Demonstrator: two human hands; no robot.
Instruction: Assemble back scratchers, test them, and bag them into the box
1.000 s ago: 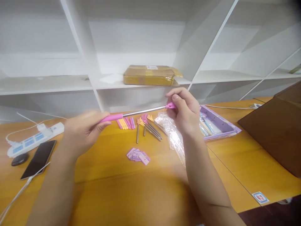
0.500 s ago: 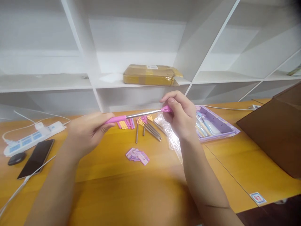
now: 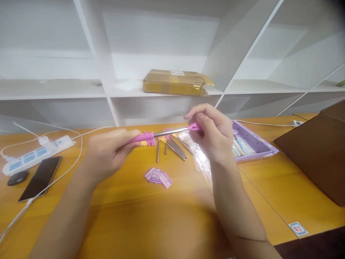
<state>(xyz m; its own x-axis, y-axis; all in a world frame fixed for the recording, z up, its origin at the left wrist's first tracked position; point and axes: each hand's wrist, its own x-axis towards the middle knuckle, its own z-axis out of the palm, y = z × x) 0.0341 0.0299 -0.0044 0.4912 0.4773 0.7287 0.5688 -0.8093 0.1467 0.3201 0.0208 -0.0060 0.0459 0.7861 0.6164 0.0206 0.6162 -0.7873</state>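
Observation:
Between my hands is a back scratcher with a pink handle and a bare metal rod (image 3: pixel 171 132), held nearly level above the table. My left hand (image 3: pixel 107 153) is closed around the pink handle (image 3: pixel 143 137). At the other end, my right hand (image 3: pixel 212 135) pinches the pink head (image 3: pixel 194 126), mostly hidden by the fingers. Behind the rod lie several more metal rods (image 3: pixel 176 149) with yellow and pink hand-shaped heads. Pink, yellow and purple sleeves (image 3: pixel 148 141) are partly covered by my left hand. Small purple cards (image 3: pixel 158 177) lie nearer me in a loose pile.
To the right are clear plastic wrap (image 3: pixel 201 160), a purple tray (image 3: pixel 258 155) with wrapped items, and a large brown carton (image 3: pixel 318 151). On the left stand a power strip (image 3: pixel 37 153), a phone (image 3: pixel 40 178) and a mouse (image 3: pixel 17 178). A taped box (image 3: pixel 172 84) rests on the shelf.
Both hands have shifted slightly right in view, the left one more. Less bare metal shows between the handle and the head. The view itself has moved a little.

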